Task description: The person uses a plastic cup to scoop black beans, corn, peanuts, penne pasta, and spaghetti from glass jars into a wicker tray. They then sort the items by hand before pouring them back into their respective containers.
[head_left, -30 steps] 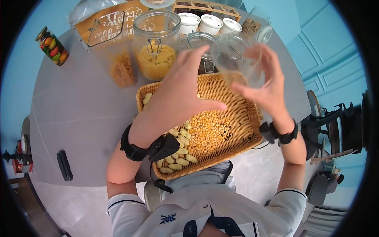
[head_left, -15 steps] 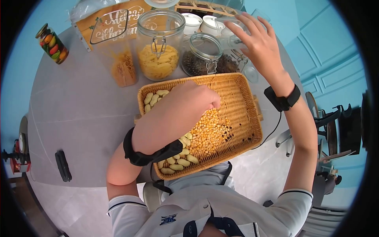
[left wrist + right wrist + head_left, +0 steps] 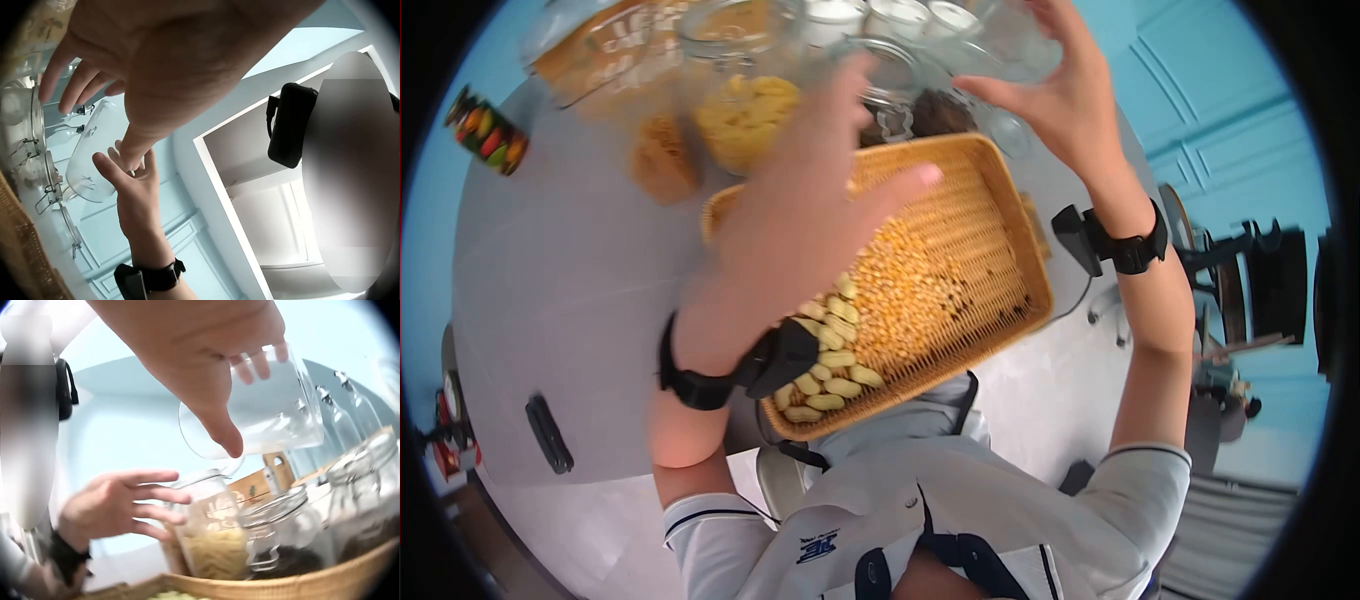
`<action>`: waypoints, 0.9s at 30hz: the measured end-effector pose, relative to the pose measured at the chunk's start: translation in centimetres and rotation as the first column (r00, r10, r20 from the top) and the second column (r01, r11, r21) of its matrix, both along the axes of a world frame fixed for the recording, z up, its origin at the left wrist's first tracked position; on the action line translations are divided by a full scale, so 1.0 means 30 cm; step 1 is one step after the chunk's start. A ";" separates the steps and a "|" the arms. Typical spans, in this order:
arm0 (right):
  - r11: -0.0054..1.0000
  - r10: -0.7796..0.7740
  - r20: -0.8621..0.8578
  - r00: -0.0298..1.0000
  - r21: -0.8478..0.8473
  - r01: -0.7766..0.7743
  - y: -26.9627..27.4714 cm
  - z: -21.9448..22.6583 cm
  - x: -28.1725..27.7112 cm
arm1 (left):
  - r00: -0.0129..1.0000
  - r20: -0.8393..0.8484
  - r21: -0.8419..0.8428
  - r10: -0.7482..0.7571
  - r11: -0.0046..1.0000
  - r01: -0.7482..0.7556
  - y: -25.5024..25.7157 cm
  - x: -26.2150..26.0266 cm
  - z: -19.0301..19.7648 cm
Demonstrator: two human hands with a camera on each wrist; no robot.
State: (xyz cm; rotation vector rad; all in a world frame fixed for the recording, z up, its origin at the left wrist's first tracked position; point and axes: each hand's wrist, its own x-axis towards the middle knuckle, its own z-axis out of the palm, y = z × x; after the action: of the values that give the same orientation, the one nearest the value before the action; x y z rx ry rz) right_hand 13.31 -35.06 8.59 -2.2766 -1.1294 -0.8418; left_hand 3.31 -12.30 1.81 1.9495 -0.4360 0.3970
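Note:
In the head view my left hand (image 3: pixel 800 210), blurred, hangs over the left part of a wicker basket (image 3: pixel 990 215) with thumb and fingers spread, holding nothing. Peanuts in their shells (image 3: pixel 835 345) lie at the basket's left, partly hidden by the left forearm. Yellow corn kernels (image 3: pixel 895 290) fill its middle, with a few small dark bits beside them. Beyond the basket's far right corner, my right hand (image 3: pixel 1075 105) grips a clear, see-through container (image 3: pixel 275 419). The container is tipped on its side, thumb on one side and fingers on the other, and looks empty.
Behind the basket stand a pasta jar (image 3: pixel 745 125), an open clip-top jar (image 3: pixel 284 562) of dark contents and a tall clear container (image 3: pixel 662 165). White lidded pots (image 3: pixel 835 20) are farther back. A jar of colourful vegetables (image 3: pixel 488 135) and a black object (image 3: pixel 548 433) lie leftward.
My left hand has risen from the corn, its curled fingers now spread. The right hand took the container from above the basket to its far right, then turned. The head view has shifted.

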 end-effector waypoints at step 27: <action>0.514 -0.351 -0.390 0.852 -0.840 -0.173 -0.360 -0.339 -0.387 | 0.978 -0.021 0.075 -0.208 0.975 0.209 -0.056 -0.033 0.045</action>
State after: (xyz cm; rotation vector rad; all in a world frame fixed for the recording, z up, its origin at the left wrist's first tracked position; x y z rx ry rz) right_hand 1.71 -45.88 -1.58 -3.0761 -1.3101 0.5342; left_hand 2.31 -13.98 3.17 1.9562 -0.6496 0.2355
